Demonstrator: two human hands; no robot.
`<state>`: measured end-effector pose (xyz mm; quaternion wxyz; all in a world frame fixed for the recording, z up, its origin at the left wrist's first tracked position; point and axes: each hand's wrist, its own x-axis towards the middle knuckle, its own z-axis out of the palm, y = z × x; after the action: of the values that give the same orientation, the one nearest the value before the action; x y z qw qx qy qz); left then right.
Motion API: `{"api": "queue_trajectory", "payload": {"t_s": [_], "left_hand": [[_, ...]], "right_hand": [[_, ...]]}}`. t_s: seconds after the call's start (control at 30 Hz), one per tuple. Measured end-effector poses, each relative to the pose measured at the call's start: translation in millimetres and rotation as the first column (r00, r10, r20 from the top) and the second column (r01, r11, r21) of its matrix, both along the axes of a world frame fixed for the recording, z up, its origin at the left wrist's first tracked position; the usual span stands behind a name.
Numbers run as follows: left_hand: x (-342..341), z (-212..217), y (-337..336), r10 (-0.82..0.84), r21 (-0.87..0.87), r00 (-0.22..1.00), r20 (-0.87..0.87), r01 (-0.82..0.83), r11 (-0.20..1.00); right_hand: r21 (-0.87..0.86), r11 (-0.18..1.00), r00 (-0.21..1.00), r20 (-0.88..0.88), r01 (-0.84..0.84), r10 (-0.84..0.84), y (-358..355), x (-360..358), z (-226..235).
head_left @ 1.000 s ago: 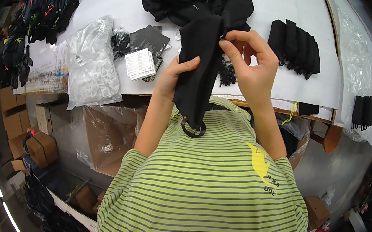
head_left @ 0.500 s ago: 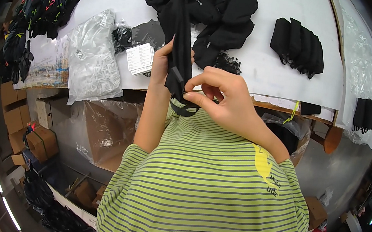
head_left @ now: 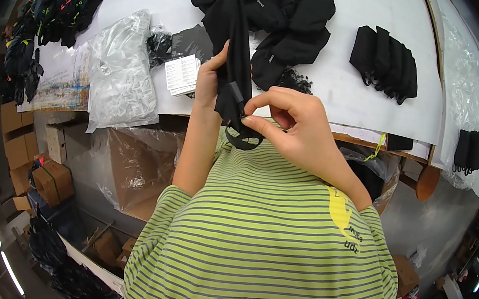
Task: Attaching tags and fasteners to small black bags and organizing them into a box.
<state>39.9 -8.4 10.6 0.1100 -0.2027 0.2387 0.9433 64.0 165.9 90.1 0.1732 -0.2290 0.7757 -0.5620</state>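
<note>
A long, narrow black fabric piece [head_left: 239, 49] hangs between my hands at the near edge of the table. My left hand [head_left: 209, 78] is wrapped round it from the left, its fingers mostly hidden behind the cloth. At the lower end, my right hand [head_left: 293, 117] pinches the edge with thumb and forefinger; the exact spot under the fingertips is too small to make out. A black strap loop [head_left: 244, 145] dangles below that end, in front of my striped shirt. Behind my hands lies a heap of similar black fabric pieces [head_left: 300, 35].
Left of my hands sit a stack of white printed labels [head_left: 181, 74] and a clear plastic bag [head_left: 124, 74] of small items. Small black parts [head_left: 296, 80] lie behind my right hand. Several folded black pieces [head_left: 385, 63] rest at right; dark bags [head_left: 70, 3] pile up far left.
Both hands stay on the black fabric piece. Its lower end and loop have shifted slightly right, and the right hand's fingertips have moved a little with it.
</note>
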Motion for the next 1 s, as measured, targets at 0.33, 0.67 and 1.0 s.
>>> {"api": "queue_trajectory", "payload": {"t_s": [0.33, 0.67, 1.0], "left_hand": [[-14, 4, 1, 0.287, -0.439, 0.938, -0.195, -0.346, 0.830], [-19, 2, -6, 0.354, -0.464, 0.894, -0.275, -0.446, 0.766], [-24, 4, 1, 0.235, -0.412, 0.935, -0.266, -0.331, 0.849]], "right_hand": [[0.436, 0.864, 0.659, -0.577, -0.252, 0.483, 14, -7, -29], [0.532, 0.702, 0.620, -0.365, -0.473, 0.695, 17, -14, -16], [0.383, 0.884, 0.662, -0.594, -0.268, 0.458, 21, -16, -40]]}}
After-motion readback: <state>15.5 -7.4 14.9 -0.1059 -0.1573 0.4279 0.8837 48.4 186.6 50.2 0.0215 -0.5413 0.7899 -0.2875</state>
